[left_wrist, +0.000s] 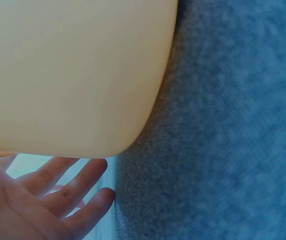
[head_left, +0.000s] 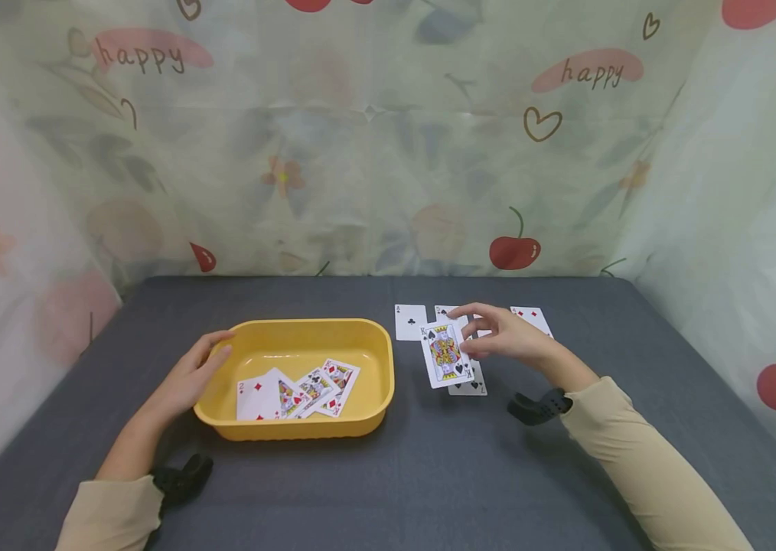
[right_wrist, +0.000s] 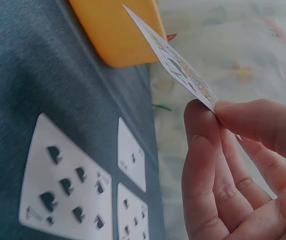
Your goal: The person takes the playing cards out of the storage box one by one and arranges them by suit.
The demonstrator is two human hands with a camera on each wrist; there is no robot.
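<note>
Right of the frame's centre my right hand (head_left: 503,334) pinched a king card (head_left: 445,356), while left of centre my left hand (head_left: 188,375), fingers apart, touched the yellow tray (head_left: 305,431).

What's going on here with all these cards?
A person's right hand pinches a face card above the dark table, where other cards, including a seven of spades, lie face up. The left hand is at the left end of a yellow tray, which holds several more face-up cards.
</note>
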